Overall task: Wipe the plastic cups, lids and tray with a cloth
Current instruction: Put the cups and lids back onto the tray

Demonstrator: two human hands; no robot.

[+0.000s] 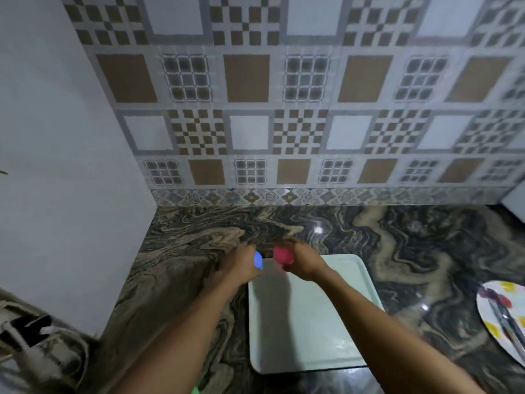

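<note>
Your left hand grips a smooth blue thing; your right hand grips a round red one, above the flat tray's twelve o'clock edge.

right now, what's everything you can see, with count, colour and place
tray: 1, pale white-green, on the counter in front of the person
blue item: 1, light blue, in the left grip; too blurred to name
red item: 1, pinkish red, in the right grip; blurred
plate: 1, white with coloured spots, right edge of the counter, with cutlery lying on it
counter: 1, dark swirled stone
tiled wall: brown, grey and white, behind the counter
left hand: 1, closed on the blue item
right hand: 1, closed on the red item
</note>
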